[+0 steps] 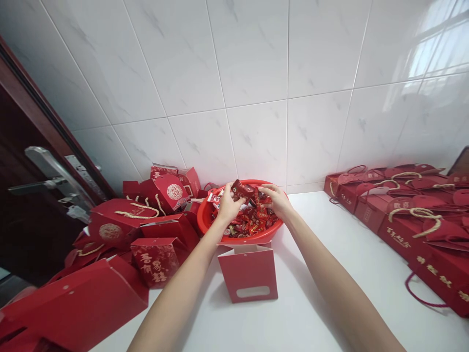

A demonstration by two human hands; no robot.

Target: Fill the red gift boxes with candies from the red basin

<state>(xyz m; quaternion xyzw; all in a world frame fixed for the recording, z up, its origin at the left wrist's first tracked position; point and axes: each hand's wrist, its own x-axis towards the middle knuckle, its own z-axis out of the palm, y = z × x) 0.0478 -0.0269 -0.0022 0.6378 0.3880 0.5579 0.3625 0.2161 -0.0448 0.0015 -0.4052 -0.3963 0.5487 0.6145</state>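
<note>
A red plastic basket [202, 222] full of wrapped candies [252, 221] stands against the tiled wall. Over its left part, my left hand [230, 204] is closed on a dark red wrapped candy [242, 188]. My right hand [274, 199] is at the basket's right side, its fingers curled among the candies; whether they grip a red wrapper there is hard to tell. In front of the basket, between my forearms, an open red box [249, 274] with an oval window stands upright on the white table [234, 327].
Red gift boxes [161, 230], several with rope handles, are heaped on the left. Rows of red boxes with handles [406, 210] line the right side. A dark door with a metal handle [54, 171] is at the far left, and a tiled wall [256, 137] rises behind.
</note>
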